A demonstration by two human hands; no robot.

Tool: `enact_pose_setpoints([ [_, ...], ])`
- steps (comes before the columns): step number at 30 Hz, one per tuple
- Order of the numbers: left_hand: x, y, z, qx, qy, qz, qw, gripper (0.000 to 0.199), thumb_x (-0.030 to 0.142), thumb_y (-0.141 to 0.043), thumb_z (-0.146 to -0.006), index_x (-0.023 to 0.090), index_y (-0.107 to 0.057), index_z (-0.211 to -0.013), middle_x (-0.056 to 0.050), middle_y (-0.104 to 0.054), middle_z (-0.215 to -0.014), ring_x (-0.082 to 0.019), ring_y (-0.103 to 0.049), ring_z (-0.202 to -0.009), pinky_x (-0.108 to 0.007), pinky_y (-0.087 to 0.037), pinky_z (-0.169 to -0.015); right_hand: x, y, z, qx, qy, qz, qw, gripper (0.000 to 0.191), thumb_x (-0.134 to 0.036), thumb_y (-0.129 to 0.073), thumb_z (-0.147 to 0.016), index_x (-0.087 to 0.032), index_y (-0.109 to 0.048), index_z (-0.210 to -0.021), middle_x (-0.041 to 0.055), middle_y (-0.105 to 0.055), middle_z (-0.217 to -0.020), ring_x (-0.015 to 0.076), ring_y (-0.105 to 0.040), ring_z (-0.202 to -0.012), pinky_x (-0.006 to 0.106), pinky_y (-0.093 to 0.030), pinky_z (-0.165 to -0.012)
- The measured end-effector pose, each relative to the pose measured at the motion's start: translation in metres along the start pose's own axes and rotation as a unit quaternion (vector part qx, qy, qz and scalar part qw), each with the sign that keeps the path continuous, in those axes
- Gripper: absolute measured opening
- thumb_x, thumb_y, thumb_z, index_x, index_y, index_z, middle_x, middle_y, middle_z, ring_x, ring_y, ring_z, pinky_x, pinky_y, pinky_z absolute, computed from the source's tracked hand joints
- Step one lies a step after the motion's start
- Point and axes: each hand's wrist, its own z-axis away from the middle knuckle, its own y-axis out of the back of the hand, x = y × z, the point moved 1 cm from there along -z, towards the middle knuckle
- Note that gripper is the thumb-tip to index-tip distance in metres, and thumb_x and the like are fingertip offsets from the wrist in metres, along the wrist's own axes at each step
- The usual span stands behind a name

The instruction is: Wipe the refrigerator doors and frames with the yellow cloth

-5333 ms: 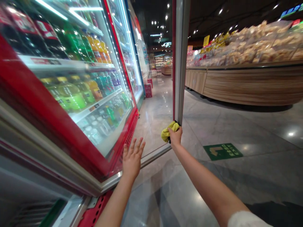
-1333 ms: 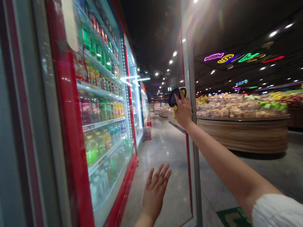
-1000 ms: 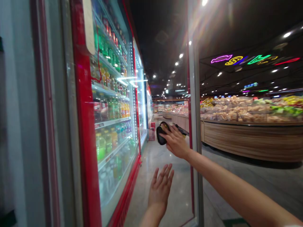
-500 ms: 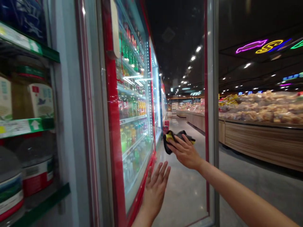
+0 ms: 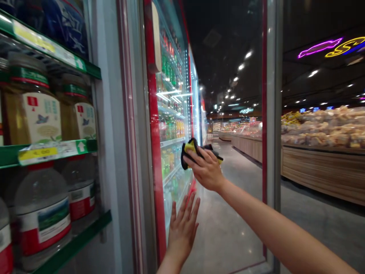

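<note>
A black and yellow cloth (image 5: 189,146) lies bunched under my right hand (image 5: 207,167), which presses it against the glass door (image 5: 228,213). The fingers of that hand lie over the cloth and hide part of it. Lower and to the left, my left hand (image 5: 183,228) is raised with its fingers stretched out, palm toward the same glass and holding nothing. Whether its palm touches the pane I cannot tell. A grey metal frame (image 5: 274,114) with a red inner strip edges the door on the right.
On the left, green-edged shelves (image 5: 85,232) hold large clear bottles (image 5: 42,217) and jars of yellowish liquid (image 5: 41,110). Behind the glass stands a lit drinks cooler (image 5: 171,125) with a red frame. A wood-panelled counter (image 5: 322,171) piled with bagged goods (image 5: 327,127) is at right.
My right hand and the cloth have moved left and slightly up across the glass. My left hand stays nearly in place. The view has turned left, showing more of the shelves.
</note>
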Motion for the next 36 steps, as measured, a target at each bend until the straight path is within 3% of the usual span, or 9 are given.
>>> enact_pose_setpoints([
  [4, -0.005, 0.004, 0.015, 0.003, -0.003, 0.001, 1.000, 0.072, 0.046, -0.066, -0.089, 0.029, -0.040, -0.154, 0.002, -0.035, -0.165, -0.020, -0.008, -0.159, -0.049, 0.001, -0.130, 0.027, 0.017, 0.019, 0.028, -0.047, 0.023, 0.998, 0.045, -0.017, -0.055, -0.096, -0.037, -0.064, -0.136, -0.0044, -0.063, -0.143, 0.0233, -0.053, -0.134, 0.040, -0.040, -0.108],
  [8, -0.006, 0.008, 0.017, 0.005, -0.001, -0.007, 1.000, 0.073, 0.045, -0.068, -0.088, 0.030, -0.041, -0.154, 0.005, -0.028, -0.167, -0.021, -0.003, -0.159, -0.049, 0.005, -0.130, 0.053, 0.005, -0.039, 0.103, -0.236, 0.046, 0.965, 0.051, -0.018, -0.047, -0.097, -0.032, -0.057, -0.145, 0.0029, -0.057, -0.149, 0.0334, -0.046, -0.139, 0.053, -0.041, -0.107],
  [13, -0.002, 0.008, 0.019, -0.026, 0.007, 0.007, 1.000, 0.074, 0.040, -0.066, -0.090, 0.031, -0.035, -0.157, 0.002, -0.031, -0.166, -0.022, -0.015, -0.158, -0.053, -0.015, -0.129, -0.022, -0.020, -0.074, 0.045, -0.078, 0.002, 0.996, 0.047, -0.017, -0.052, -0.097, -0.033, -0.059, -0.140, -0.0033, -0.057, -0.150, 0.0270, -0.044, -0.142, 0.046, -0.038, -0.110],
  [16, 0.003, 0.008, 0.023, -0.041, 0.021, 0.025, 0.999, 0.078, 0.035, -0.067, -0.090, 0.031, -0.029, -0.158, 0.000, -0.035, -0.165, -0.023, -0.025, -0.156, -0.054, -0.028, -0.125, -0.060, -0.017, -0.032, 0.002, 0.012, -0.019, 1.000, 0.045, -0.017, -0.054, -0.097, -0.033, -0.060, -0.139, -0.0069, -0.055, -0.152, 0.0219, -0.042, -0.143, 0.040, -0.033, -0.113],
  [20, 0.008, 0.012, 0.029, -0.047, 0.050, 0.040, 0.997, 0.080, 0.032, -0.068, -0.090, 0.028, -0.028, -0.159, -0.004, -0.037, -0.163, -0.025, -0.024, -0.156, -0.053, -0.026, -0.126, -0.049, 0.007, 0.047, -0.035, 0.062, -0.022, 0.997, 0.047, -0.017, -0.056, -0.097, -0.036, -0.060, -0.139, -0.0083, -0.057, -0.150, 0.0191, -0.042, -0.143, 0.036, -0.028, -0.117],
  [24, 0.005, 0.018, 0.028, -0.024, 0.063, 0.060, 0.996, 0.076, 0.034, -0.063, -0.094, 0.025, -0.027, -0.160, -0.007, -0.044, -0.159, -0.025, -0.021, -0.156, -0.052, -0.019, -0.128, -0.024, 0.023, 0.087, -0.013, -0.101, 0.018, 0.995, 0.054, -0.015, -0.057, -0.095, -0.037, -0.056, -0.144, -0.0011, -0.060, -0.147, 0.0250, -0.043, -0.142, 0.044, -0.028, -0.118],
  [28, 0.005, 0.019, 0.026, 0.036, 0.094, 0.084, 0.991, 0.075, 0.014, -0.050, -0.098, 0.025, -0.014, -0.162, -0.009, -0.044, -0.159, -0.021, -0.020, -0.156, -0.051, -0.024, -0.127, -0.055, 0.011, 0.095, 0.035, -0.281, 0.014, 0.959, 0.062, -0.014, -0.050, -0.095, -0.037, -0.046, -0.153, 0.0050, -0.051, -0.155, 0.0353, -0.037, -0.145, 0.059, -0.031, -0.114],
  [32, 0.010, 0.016, 0.039, 0.066, 0.194, 0.104, 0.973, 0.078, 0.008, -0.045, -0.096, 0.028, -0.009, -0.163, -0.010, -0.026, -0.168, -0.026, -0.016, -0.157, -0.057, -0.028, -0.124, -0.112, 0.004, 0.153, -0.011, -0.247, -0.018, 0.969, 0.068, -0.012, -0.052, -0.092, -0.041, -0.044, -0.153, 0.0030, -0.057, -0.150, 0.0331, -0.040, -0.143, 0.058, -0.032, -0.115],
  [36, 0.014, 0.014, 0.058, -0.003, 0.164, 0.117, 0.979, 0.077, 0.023, -0.056, -0.097, 0.028, -0.014, -0.162, -0.012, -0.012, -0.170, -0.029, -0.010, -0.158, -0.058, -0.022, -0.125, -0.124, 0.022, 0.260, -0.030, -0.200, 0.040, 0.978, 0.065, -0.010, -0.058, -0.087, -0.042, -0.056, -0.144, 0.0024, -0.067, -0.137, 0.0302, -0.050, -0.133, 0.054, -0.036, -0.114],
])
